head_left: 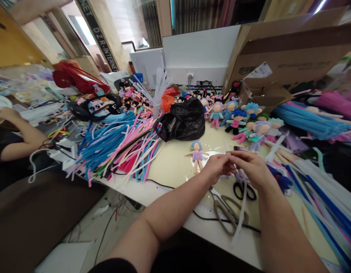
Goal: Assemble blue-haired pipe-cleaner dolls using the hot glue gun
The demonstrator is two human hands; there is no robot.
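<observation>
My left hand (218,166) and my right hand (250,163) meet over the table, fingertips pinched together. A white pipe cleaner (242,206) hangs from between them, its lower end near the table's front edge. What else may be in the fingers is hidden. Just left of my hands lies a small doll (197,156) with blue hair and a purple top, arms spread. Below my hands are large scissors (225,210) with grey-brown handles and a smaller black-handled pair (244,190).
Blue, pink and white pipe cleaners (115,140) are heaped at left, more (320,189) at right. A black plastic bag (182,120) sits mid-table. Finished dolls (237,117) crowd the back, before a cardboard box (277,57). Another person's arm (22,132) shows far left.
</observation>
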